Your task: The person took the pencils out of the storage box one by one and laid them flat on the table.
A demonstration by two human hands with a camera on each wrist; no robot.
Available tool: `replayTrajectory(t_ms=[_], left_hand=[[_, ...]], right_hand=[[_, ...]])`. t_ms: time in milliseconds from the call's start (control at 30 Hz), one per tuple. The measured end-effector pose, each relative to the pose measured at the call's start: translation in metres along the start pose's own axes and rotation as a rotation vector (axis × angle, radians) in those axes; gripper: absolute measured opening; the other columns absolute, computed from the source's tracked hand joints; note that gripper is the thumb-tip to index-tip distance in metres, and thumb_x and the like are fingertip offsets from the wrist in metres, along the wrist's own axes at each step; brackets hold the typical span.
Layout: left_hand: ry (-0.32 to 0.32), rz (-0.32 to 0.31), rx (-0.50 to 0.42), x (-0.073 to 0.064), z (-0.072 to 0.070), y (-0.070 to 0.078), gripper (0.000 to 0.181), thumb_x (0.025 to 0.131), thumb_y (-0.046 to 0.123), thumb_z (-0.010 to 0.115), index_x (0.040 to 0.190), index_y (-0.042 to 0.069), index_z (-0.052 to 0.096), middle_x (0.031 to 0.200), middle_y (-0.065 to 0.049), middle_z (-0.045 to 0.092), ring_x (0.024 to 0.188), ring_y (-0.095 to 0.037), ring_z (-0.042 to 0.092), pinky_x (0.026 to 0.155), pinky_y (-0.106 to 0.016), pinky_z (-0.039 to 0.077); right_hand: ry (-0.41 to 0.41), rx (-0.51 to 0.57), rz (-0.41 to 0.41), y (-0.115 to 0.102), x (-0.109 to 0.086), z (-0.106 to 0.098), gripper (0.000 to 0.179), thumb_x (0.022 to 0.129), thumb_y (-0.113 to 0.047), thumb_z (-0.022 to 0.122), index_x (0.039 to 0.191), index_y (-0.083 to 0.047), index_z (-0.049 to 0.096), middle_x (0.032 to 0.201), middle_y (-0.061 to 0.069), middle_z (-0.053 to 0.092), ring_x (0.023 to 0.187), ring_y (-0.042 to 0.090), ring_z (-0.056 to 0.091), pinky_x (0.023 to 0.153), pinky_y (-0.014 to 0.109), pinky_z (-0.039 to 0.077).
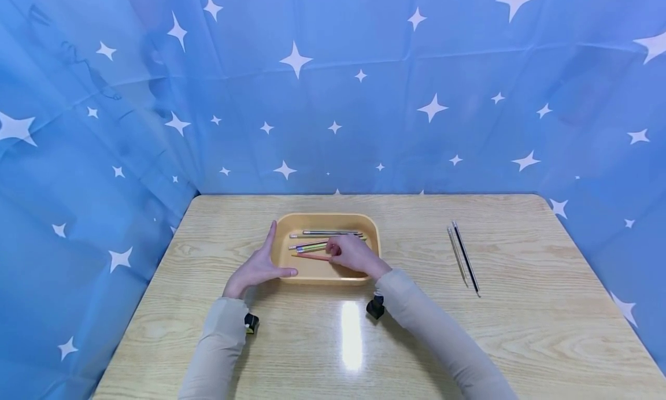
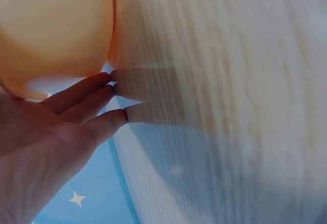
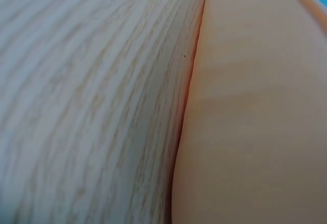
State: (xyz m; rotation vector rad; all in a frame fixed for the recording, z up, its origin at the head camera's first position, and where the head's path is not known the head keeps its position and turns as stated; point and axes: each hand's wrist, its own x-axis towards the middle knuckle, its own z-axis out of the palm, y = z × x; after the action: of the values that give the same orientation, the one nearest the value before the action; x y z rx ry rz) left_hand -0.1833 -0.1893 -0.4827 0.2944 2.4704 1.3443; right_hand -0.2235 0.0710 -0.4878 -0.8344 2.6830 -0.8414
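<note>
A shallow orange-tan tray (image 1: 328, 281) stands on the table, with several pencils (image 1: 330, 233) lying across its floor. My left hand (image 1: 260, 266) is at the tray's left end, fingers straight along the wall and thumb spread over the front corner. In the left wrist view, the fingers (image 2: 87, 94) reach beside the tray's outer wall (image 2: 56, 35). Over the inside of the tray, my right hand (image 1: 356, 254) has curled fingers and pinches the right end of a red-orange pencil (image 1: 311, 256). Only the tray's outside wall (image 3: 255, 112) shows in the right wrist view; the hand is hidden there.
To the right of the tray, a gold-toned pencil (image 1: 457, 256) and a dark pencil (image 1: 466, 259) lie side by side on the wooden table (image 1: 520, 330). A blue curtain with white stars (image 1: 364, 99) hangs behind the table and along its sides.
</note>
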Motion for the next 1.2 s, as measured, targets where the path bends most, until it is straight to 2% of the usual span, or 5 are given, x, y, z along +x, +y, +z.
replayTrajectory(t_ms=[267, 433, 733, 933, 1200], left_hand=[[0.006, -0.006, 0.022, 0.000, 0.000, 0.000, 0.133, 0.071, 0.039, 0.086, 0.154, 0.017, -0.015, 0.156, -0.027, 0.012, 0.134, -0.045, 0.031, 0.107, -0.055, 0.028], [0.005, -0.003, 0.018, 0.000, 0.000, 0.000, 0.132, 0.071, 0.038, 0.086, 0.154, 0.017, -0.015, 0.157, -0.025, 0.011, 0.135, -0.045, 0.029, 0.108, -0.055, 0.027], [0.005, 0.000, 0.018, -0.001, 0.000, 0.000, 0.132, 0.071, 0.040, 0.085, 0.154, 0.018, -0.015, 0.156, -0.027, 0.011, 0.134, -0.047, 0.030, 0.107, -0.057, 0.028], [0.001, -0.009, 0.025, 0.000, 0.001, 0.000, 0.131, 0.072, 0.041, 0.085, 0.154, 0.020, -0.016, 0.156, -0.027, 0.010, 0.136, -0.049, 0.024, 0.107, -0.059, 0.025], [0.005, -0.017, 0.011, 0.000, 0.000, -0.001, 0.133, 0.071, 0.040, 0.086, 0.153, 0.018, -0.016, 0.157, -0.024, 0.008, 0.138, -0.045, 0.022, 0.109, -0.057, 0.022]], right_hand=[[-0.062, 0.132, -0.023, 0.000, 0.000, -0.002, 0.008, 0.086, -0.005, 0.071, 0.095, -0.007, 0.072, 0.076, -0.006, 0.064, 0.069, 0.007, 0.057, 0.068, 0.026, 0.048], [-0.096, 0.174, -0.061, 0.002, 0.000, -0.002, 0.011, 0.087, -0.003, 0.068, 0.096, -0.006, 0.074, 0.078, -0.005, 0.066, 0.068, 0.007, 0.053, 0.067, 0.024, 0.045], [-0.096, 0.266, -0.061, 0.003, -0.001, -0.003, 0.013, 0.088, -0.004, 0.067, 0.100, -0.004, 0.073, 0.080, -0.004, 0.066, 0.069, 0.009, 0.054, 0.064, 0.024, 0.045], [-0.022, 0.314, -0.063, 0.003, -0.006, -0.012, 0.018, 0.089, -0.004, 0.067, 0.106, 0.000, 0.071, 0.085, 0.005, 0.067, 0.074, 0.011, 0.058, 0.066, 0.026, 0.049], [0.113, 0.378, -0.093, 0.004, -0.024, -0.038, 0.020, 0.088, 0.002, 0.064, 0.107, 0.004, 0.069, 0.091, 0.015, 0.068, 0.078, 0.017, 0.061, 0.068, 0.027, 0.052]])
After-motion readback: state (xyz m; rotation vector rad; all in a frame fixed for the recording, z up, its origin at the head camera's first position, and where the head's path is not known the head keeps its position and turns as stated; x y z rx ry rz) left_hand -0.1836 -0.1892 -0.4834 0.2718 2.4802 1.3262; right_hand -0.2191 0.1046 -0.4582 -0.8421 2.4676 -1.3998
